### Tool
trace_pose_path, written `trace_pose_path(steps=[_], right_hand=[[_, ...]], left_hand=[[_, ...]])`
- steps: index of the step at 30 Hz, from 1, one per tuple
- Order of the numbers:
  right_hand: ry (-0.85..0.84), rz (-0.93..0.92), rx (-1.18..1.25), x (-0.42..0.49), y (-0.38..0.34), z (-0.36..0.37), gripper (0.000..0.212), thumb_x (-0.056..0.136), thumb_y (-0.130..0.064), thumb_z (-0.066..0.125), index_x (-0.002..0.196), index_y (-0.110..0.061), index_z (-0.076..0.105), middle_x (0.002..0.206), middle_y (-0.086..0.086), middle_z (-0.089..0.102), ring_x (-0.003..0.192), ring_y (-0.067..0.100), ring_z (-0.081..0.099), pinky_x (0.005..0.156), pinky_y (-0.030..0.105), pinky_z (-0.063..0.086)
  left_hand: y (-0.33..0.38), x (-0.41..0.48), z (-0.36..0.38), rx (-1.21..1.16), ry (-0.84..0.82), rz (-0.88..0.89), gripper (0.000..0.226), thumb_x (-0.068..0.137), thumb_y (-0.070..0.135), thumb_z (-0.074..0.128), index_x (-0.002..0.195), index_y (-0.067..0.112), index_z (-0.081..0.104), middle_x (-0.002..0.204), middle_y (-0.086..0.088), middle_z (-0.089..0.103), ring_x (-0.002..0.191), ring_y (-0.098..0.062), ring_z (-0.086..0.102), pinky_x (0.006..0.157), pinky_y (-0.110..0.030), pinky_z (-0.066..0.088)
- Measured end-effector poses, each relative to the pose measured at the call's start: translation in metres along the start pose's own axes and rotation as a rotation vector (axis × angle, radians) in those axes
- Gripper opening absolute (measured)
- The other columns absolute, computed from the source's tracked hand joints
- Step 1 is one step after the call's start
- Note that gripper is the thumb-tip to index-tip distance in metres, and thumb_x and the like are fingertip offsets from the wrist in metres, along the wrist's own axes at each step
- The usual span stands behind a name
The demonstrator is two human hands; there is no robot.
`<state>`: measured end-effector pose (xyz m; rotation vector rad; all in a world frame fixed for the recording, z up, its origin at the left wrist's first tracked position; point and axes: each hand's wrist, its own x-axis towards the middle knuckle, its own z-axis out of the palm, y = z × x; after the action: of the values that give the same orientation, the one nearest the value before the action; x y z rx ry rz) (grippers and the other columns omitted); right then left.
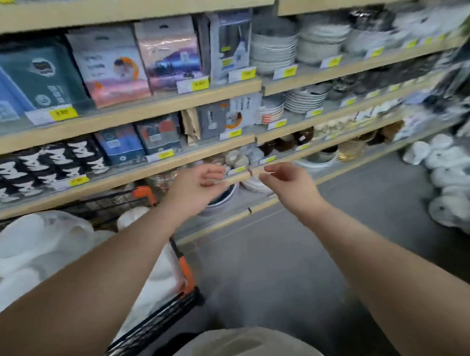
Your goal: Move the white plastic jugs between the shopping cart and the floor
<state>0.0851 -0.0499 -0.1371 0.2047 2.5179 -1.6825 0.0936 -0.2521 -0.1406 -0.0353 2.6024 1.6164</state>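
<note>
White plastic jugs [29, 240] filled the shopping cart [188, 284] beside us; more jugs on the floor [455, 192] lay beyond the cart; our left hand [195, 189] and right hand [288, 182] hung loosely spread, empty; we judged gripping one handle per hand best.

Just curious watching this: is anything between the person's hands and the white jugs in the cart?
Nothing visible. Both hands, left and right, are empty and raised before the shelf. The jugs sit uncovered in the cart, below the left forearm.
</note>
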Motion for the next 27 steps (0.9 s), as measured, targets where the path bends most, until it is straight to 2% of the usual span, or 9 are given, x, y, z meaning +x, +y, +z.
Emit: trace_pose_path(steps=[2,4,9,13,15,19,21,24,27], right_hand=[[0.051,0.025,0.009,0.012,0.015,-0.042,0.024,0.086,-0.03,0.069,0.107,-0.019,0.066,0.09,-0.007,0.067,0.082,0.011,0.06,0.075,0.023,0.046],[0.098,0.056,0.027,0.023,0.029,-0.08,0.018,0.087,-0.029,0.068,0.103,-0.022,0.064,0.088,-0.01,0.065,0.08,0.008,0.06,0.071,0.021,0.045],[0.27,0.143,0.062,0.063,0.069,-0.164,0.023,0.087,-0.027,0.069,0.107,-0.016,0.067,0.085,-0.006,0.065,0.06,0.001,0.052,0.056,0.017,0.039],[0.381,0.205,0.065,0.107,0.097,-0.227,0.025,0.087,-0.026,0.068,0.111,-0.016,0.066,0.091,-0.005,0.066,0.072,0.006,0.058,0.058,0.014,0.043],[0.472,0.238,0.067,0.131,0.108,-0.26,0.024,0.087,-0.026,0.069,0.11,-0.017,0.066,0.094,-0.003,0.067,0.075,0.007,0.059,0.056,0.009,0.044],[0.648,0.314,0.096,0.171,0.126,-0.322,0.022,0.087,-0.025,0.069,0.108,-0.018,0.067,0.091,-0.005,0.067,0.069,0.005,0.057,0.051,0.007,0.042],[0.722,0.348,0.116,0.183,0.138,-0.348,0.023,0.086,-0.027,0.069,0.108,-0.019,0.067,0.095,-0.004,0.069,0.073,0.005,0.06,0.056,0.012,0.044],[0.803,0.409,0.144,0.192,0.159,-0.387,0.027,0.086,-0.027,0.069,0.11,-0.016,0.068,0.1,-0.001,0.07,0.087,0.012,0.065,0.07,0.023,0.049],[0.877,0.466,0.153,0.204,0.187,-0.434,0.025,0.085,-0.027,0.07,0.108,-0.017,0.068,0.1,0.002,0.071,0.089,0.017,0.067,0.08,0.03,0.051]], left_hand=[[0.022,0.024,0.039,-0.006,-0.057,0.031,0.029,0.083,0.018,0.074,0.107,0.031,0.064,0.101,0.009,0.067,0.097,-0.014,0.066,0.087,-0.024,0.052],[0.043,0.049,0.079,0.007,-0.127,0.061,0.031,0.084,0.019,0.073,0.111,0.03,0.063,0.104,0.008,0.067,0.096,-0.012,0.065,0.082,-0.017,0.05],[0.087,0.121,0.172,0.029,-0.303,0.136,0.035,0.083,0.019,0.073,0.115,0.027,0.063,0.107,0.004,0.067,0.094,-0.014,0.064,0.082,-0.024,0.05],[0.124,0.195,0.248,0.029,-0.456,0.21,0.031,0.082,0.017,0.074,0.107,0.03,0.063,0.103,0.003,0.068,0.094,-0.018,0.064,0.089,-0.032,0.052],[0.145,0.233,0.284,0.032,-0.545,0.25,0.031,0.082,0.016,0.074,0.109,0.026,0.064,0.101,0.004,0.068,0.095,-0.018,0.064,0.09,-0.028,0.05],[0.186,0.296,0.352,0.06,-0.707,0.334,0.033,0.083,0.016,0.073,0.113,0.024,0.063,0.098,0.008,0.065,0.089,-0.014,0.061,0.078,-0.015,0.047],[0.204,0.319,0.384,0.077,-0.782,0.359,0.033,0.084,0.017,0.073,0.114,0.024,0.063,0.102,0.007,0.066,0.088,-0.012,0.062,0.076,-0.011,0.047],[0.228,0.345,0.436,0.093,-0.877,0.378,0.032,0.084,0.017,0.073,0.113,0.025,0.063,0.104,0.006,0.067,0.09,-0.013,0.063,0.081,-0.015,0.047],[0.25,0.367,0.497,0.106,-0.963,0.393,0.03,0.083,0.015,0.073,0.11,0.024,0.064,0.103,0.0,0.068,0.09,-0.016,0.062,0.085,-0.019,0.048]])
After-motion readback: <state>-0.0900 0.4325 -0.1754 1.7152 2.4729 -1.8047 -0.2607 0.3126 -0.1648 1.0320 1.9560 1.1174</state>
